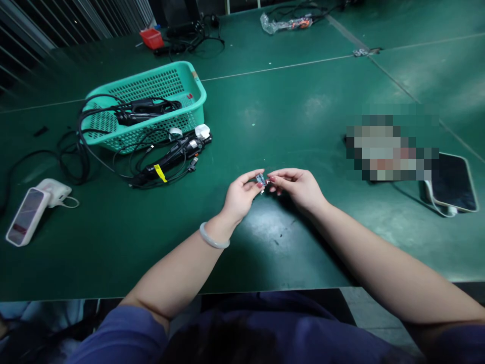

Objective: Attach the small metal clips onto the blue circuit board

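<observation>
**Two hands pinch a small part over the green table**

No writing can be read anywhere from here: the yellow tag [160, 173] on the black tool [175, 154] near the basket is too small to make out, and a blurred patch covers whatever lies at the right of the table.

The small blue part [260, 179] sits right between the two hands, just above the green table [288, 116], near the middle of the scene. The left hand [239, 194] has thumb and forefinger closed on the part's left side; a pale bangle [214, 237] circles that wrist. The right hand [297, 187] meets it from the right, its fingertips [271, 180] pinched against the part's other edge. Both grips are closed on the same piece, and the fingertips of the two hands nearly touch.

Far to the left stands a teal basket [178, 83] with black cables [129, 108] spilling over its near wall onto the table. Near the left edge lies a white handheld device [34, 210] with a short loop of cord. At the right, a tablet [452, 182] with a dark screen lies flat. At the far side are a small red tray [151, 38] and a clear plastic bag [284, 23].
</observation>
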A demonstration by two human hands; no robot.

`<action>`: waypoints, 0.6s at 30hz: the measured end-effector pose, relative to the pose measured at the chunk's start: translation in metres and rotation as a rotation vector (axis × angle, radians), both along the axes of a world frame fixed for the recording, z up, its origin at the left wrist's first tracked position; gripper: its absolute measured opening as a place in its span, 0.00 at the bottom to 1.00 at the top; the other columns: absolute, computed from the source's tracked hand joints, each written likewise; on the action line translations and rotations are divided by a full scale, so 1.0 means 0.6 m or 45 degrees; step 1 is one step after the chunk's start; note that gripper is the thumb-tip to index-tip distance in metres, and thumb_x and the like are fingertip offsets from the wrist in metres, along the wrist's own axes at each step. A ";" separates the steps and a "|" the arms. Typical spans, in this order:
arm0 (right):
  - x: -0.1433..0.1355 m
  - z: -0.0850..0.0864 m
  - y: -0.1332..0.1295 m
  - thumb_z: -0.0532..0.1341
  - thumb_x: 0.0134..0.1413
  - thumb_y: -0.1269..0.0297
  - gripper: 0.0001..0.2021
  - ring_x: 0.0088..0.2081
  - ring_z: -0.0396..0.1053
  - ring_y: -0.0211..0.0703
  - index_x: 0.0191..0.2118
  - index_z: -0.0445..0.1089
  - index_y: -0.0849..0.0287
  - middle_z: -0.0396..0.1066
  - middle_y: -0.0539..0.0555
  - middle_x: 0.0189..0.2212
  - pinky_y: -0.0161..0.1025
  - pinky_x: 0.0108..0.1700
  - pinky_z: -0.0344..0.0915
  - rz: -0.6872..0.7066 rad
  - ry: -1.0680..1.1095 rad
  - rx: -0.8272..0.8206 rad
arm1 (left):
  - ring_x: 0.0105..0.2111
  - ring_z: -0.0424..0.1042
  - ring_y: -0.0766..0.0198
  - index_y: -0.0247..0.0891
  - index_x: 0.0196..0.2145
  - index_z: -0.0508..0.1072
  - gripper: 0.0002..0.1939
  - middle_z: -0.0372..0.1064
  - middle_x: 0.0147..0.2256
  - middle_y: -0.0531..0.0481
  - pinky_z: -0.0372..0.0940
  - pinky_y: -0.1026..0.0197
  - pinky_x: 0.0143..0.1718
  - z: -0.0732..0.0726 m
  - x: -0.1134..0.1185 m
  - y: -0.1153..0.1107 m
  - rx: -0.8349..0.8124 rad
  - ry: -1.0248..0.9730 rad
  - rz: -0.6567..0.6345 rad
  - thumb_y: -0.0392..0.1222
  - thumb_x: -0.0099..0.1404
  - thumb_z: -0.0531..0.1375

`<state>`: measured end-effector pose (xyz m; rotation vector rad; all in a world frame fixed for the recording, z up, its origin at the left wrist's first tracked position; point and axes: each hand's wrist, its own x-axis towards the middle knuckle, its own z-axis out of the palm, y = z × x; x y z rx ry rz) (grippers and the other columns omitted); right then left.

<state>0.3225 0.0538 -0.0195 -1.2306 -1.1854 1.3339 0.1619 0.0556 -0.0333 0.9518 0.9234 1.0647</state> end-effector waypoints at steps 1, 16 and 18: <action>0.001 0.001 0.000 0.70 0.38 0.52 0.17 0.21 0.65 0.35 0.31 0.76 0.61 0.72 0.51 0.20 0.35 0.24 0.61 -0.015 -0.029 -0.014 | 0.37 0.73 0.66 0.39 0.45 0.75 0.18 0.75 0.39 0.48 0.65 0.54 0.49 0.001 0.000 -0.001 0.001 0.009 -0.011 0.35 0.55 0.65; 0.001 -0.004 -0.003 0.67 0.43 0.51 0.13 0.26 0.69 0.41 0.24 0.75 0.57 0.75 0.52 0.23 0.40 0.32 0.65 -0.083 -0.401 0.222 | 0.37 0.70 0.69 0.42 0.42 0.78 0.16 0.65 0.42 0.49 0.66 0.57 0.51 -0.012 -0.001 0.001 0.282 0.149 -0.052 0.38 0.54 0.67; -0.001 -0.003 -0.004 0.67 0.43 0.50 0.14 0.26 0.67 0.41 0.24 0.74 0.57 0.74 0.52 0.22 0.40 0.31 0.63 -0.096 -0.448 0.243 | 0.36 0.69 0.69 0.43 0.42 0.79 0.16 0.65 0.42 0.49 0.66 0.58 0.50 -0.012 -0.001 0.001 0.280 0.151 -0.049 0.38 0.53 0.67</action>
